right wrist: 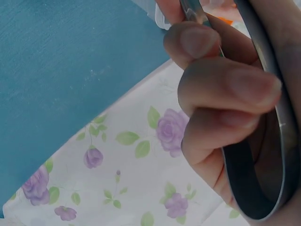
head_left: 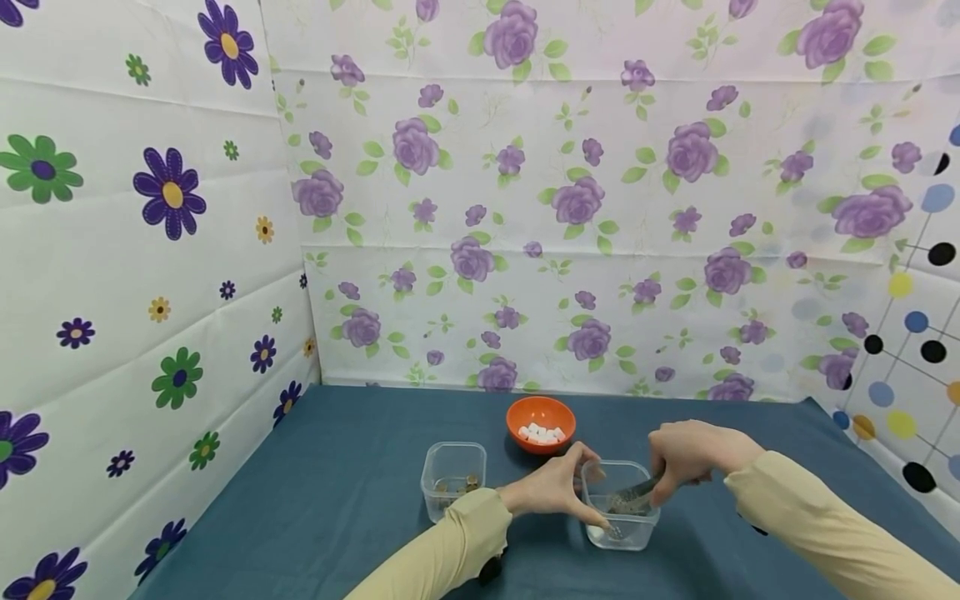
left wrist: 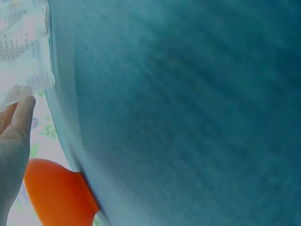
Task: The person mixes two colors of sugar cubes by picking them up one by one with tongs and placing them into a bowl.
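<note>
My left hand [head_left: 551, 486] holds the near-left side of a clear plastic container [head_left: 621, 542], thumb at the front and fingers at the back. In the left wrist view, the fingers of that hand [left wrist: 19, 127] touch the container's [left wrist: 28, 52] wall. My right hand [head_left: 693, 454] grips metal tongs [head_left: 636, 495], their tips down inside the container. Something white [head_left: 597, 532] shows low in it, partly behind the thumb; whether the tips pinch anything, I cannot tell. The right wrist view has the fingers [right wrist: 225, 89] curled round the tongs' bent band [right wrist: 285, 141].
An orange bowl [head_left: 517, 419] with several white and pinkish pieces [head_left: 542, 433] stands behind the left hand. Left of it is a second clear container [head_left: 455, 450] with several brown pieces [head_left: 471, 482]. A blue-green cloth [head_left: 360, 450] covers the table; patterned sheets [head_left: 465, 167] surround it.
</note>
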`<state>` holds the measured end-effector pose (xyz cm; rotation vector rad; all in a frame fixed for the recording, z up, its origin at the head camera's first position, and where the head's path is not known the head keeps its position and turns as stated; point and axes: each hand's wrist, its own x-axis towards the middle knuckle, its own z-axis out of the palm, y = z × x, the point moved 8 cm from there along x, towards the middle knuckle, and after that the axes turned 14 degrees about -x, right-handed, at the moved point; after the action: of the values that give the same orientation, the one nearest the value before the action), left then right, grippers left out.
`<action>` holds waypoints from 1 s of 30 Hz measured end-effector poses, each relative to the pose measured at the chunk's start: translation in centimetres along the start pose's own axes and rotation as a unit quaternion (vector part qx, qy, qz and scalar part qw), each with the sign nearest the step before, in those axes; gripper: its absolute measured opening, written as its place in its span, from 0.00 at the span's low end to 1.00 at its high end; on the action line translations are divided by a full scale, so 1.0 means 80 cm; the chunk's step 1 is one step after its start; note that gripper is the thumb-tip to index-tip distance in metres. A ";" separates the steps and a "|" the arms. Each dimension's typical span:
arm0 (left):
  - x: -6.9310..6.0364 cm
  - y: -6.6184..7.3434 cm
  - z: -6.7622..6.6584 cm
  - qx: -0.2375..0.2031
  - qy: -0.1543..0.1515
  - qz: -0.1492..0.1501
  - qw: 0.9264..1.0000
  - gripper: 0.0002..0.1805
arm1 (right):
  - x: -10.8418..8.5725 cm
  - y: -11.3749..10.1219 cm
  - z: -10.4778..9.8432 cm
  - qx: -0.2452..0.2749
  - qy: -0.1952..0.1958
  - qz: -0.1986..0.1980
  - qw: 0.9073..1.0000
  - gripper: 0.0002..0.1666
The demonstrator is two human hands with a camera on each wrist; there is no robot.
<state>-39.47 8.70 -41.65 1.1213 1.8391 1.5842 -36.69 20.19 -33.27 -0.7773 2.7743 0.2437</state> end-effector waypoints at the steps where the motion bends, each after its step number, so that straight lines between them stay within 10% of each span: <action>1: 0.000 0.000 0.000 0.000 -0.001 0.002 1.000 0.31 | 0.000 -0.001 0.001 0.001 0.000 0.000 1.000 0.22; 30: 0.000 0.002 0.002 -0.008 -0.005 0.006 1.000 0.32 | -0.024 -0.004 -0.020 0.027 0.077 -0.083 0.993 0.23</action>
<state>-39.28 8.78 -41.52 1.1330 1.8133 1.5952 -35.19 20.48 -31.22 -1.0479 2.8237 0.0804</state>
